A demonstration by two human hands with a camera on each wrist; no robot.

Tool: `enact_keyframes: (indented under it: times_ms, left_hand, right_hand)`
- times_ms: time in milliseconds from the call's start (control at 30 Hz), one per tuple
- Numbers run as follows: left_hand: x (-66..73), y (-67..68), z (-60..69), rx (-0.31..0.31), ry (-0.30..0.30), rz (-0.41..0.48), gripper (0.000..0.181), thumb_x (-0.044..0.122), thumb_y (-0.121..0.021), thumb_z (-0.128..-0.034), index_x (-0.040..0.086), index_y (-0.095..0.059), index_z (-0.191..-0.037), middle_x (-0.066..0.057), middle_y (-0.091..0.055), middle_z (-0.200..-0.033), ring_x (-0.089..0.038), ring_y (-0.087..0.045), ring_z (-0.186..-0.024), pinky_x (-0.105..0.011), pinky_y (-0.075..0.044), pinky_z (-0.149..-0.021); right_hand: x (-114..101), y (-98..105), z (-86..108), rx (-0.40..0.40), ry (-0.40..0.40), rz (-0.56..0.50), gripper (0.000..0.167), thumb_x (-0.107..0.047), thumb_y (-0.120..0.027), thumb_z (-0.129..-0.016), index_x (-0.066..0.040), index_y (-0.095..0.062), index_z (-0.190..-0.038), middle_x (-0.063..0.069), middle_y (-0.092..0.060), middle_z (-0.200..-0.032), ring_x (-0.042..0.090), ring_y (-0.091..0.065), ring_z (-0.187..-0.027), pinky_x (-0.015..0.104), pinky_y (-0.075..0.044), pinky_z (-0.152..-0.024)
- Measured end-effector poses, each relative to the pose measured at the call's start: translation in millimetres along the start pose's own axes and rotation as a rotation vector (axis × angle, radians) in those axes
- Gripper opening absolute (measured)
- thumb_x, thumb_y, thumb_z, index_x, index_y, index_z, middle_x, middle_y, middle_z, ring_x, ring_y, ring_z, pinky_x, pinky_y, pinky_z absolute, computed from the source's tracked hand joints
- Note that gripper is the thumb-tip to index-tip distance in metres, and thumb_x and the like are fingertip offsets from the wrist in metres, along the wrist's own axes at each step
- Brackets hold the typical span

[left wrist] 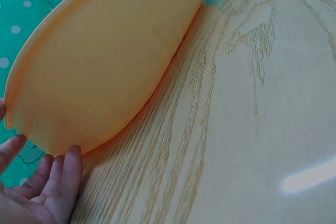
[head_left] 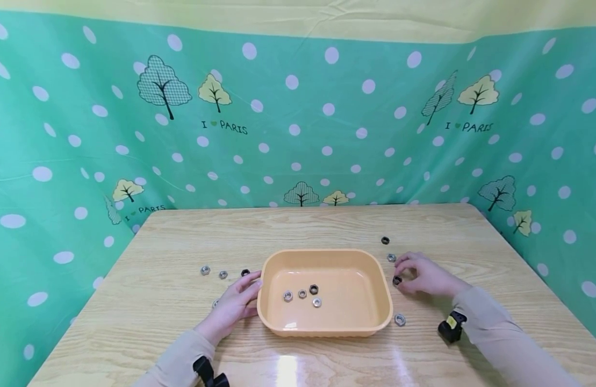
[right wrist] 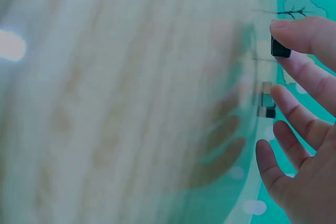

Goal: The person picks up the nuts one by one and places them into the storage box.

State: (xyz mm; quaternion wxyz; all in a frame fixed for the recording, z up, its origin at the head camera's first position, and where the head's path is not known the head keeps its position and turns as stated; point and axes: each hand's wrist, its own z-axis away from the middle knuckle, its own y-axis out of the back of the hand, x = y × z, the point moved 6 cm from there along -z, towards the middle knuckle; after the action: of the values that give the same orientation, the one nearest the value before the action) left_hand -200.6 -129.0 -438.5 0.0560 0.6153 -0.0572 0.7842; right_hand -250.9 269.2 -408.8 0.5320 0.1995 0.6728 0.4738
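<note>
**One Hand by the Tray, One Hand on a Nut**

The orange plastic tray (head_left: 324, 332) sits on the wooden table (head_left: 181, 236), between the two hands, which are well apart. The left hand (head_left: 232, 303) rests its fingertips on the tray's outside left wall. That probably helps stop the tray from sliding. The right hand (head_left: 423, 277) pinches a small black hex nut (head_left: 396, 280) between thumb and finger. A nut that small leaves space for only fingertips, so a pinch makes sense. I can't tell if it is off the wood.

Four nuts lie flat inside: three silver nuts (head_left: 288, 296) and one black nut (head_left: 314, 289). The tray's walls should keep them from rolling away.

The tray has no lid, so its whole top is a way in, but the rim stands up like a little fence. The pinched nut is just outside the right rim, with a small gap between. Near it are a silver nut (head_left: 392, 258), a farther black nut (head_left: 385, 240), and another silver nut (head_left: 400, 320) by the tray's near right corner. A low sweep there could bump them. Behind the tray, wood stretches to the far edge, by the green dotted cloth (head_left: 278, 145).
</note>
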Motion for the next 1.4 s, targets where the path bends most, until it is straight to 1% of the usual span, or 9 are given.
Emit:
enact_keyframes:
  times_ms: [167, 400, 633, 967, 1167, 1400]
  left_hand:
    - [-0.5, 0.6, 0.1, 0.009, 0.002, -0.004, 0.054, 0.027, -0.049, -0.0985, 0.002, -0.033, -0.144, -0.027, -0.039, -0.142, -0.03, -0.057, -0.115, -0.04, -0.056, -0.086]
    - [-1.0, 1.0, -0.3, 0.008, 0.001, -0.003, 0.054, 0.026, -0.048, -0.0986, 0.002, -0.033, -0.144, -0.027, -0.04, -0.142, -0.029, -0.057, -0.116, -0.04, -0.056, -0.086]
    - [-0.3, 0.8, -0.5, 0.002, -0.001, -0.001, 0.054, 0.026, -0.048, -0.0986, 0.001, -0.032, -0.144, -0.028, -0.039, -0.142, -0.03, -0.056, -0.117, -0.04, -0.056, -0.087]
    - [0.3, 0.6, 2.0, 0.026, -0.006, -0.003, 0.053, 0.024, -0.048, -0.0988, 0.001, -0.034, -0.144, -0.028, -0.041, -0.141, -0.03, -0.058, -0.114, -0.041, -0.057, -0.085]
    - [-1.0, 0.6, 1.7, 0.025, -0.004, -0.001, 0.054, 0.025, -0.048, -0.0988, 0.0, -0.033, -0.144, -0.028, -0.04, -0.141, -0.031, -0.056, -0.116, -0.042, -0.056, -0.086]
    - [-2.6, 0.5, -1.1, 0.02, 0.008, 0.004, 0.053, 0.026, -0.049, -0.0984, 0.002, -0.034, -0.144, -0.027, -0.04, -0.142, -0.031, -0.055, -0.118, -0.04, -0.056, -0.087]
  right_hand:
    - [0.0, 5.1, 0.2, 0.028, 0.018, 0.0, 0.018, -0.019, -0.076, -0.074, -0.014, -0.07, -0.091, 0.016, -0.057, -0.116, 0.04, -0.046, -0.112, 0.065, -0.035, -0.097]
    - [1.0, 2.5, 0.0, 0.014, -0.01, -0.009, 0.017, -0.02, -0.077, -0.074, -0.017, -0.069, -0.088, 0.016, -0.056, -0.118, 0.041, -0.044, -0.114, 0.066, -0.034, -0.098]
    - [3.3, 1.1, -0.8, 0.009, -0.016, -0.01, 0.014, -0.021, -0.077, -0.075, -0.019, -0.069, -0.086, 0.013, -0.056, -0.117, 0.038, -0.045, -0.113, 0.064, -0.036, -0.097]
    - [0.1, 5.1, 1.3, 0.052, 0.008, -0.018, 0.017, -0.021, -0.078, -0.075, -0.017, -0.069, -0.089, 0.016, -0.057, -0.118, 0.042, -0.045, -0.114, 0.067, -0.033, -0.098]
    - [-0.9, 7.9, 1.5, 0.079, 0.024, -0.057, 0.014, -0.018, -0.076, -0.077, -0.017, -0.068, -0.088, 0.017, -0.057, -0.118, 0.042, -0.046, -0.114, 0.067, -0.031, -0.1]
    - [-0.2, 11.0, -0.1, 0.1, 0.047, -0.11, 0.015, -0.015, -0.075, -0.078, -0.014, -0.068, -0.091, 0.019, -0.058, -0.117, 0.041, -0.049, -0.112, 0.065, -0.036, -0.098]
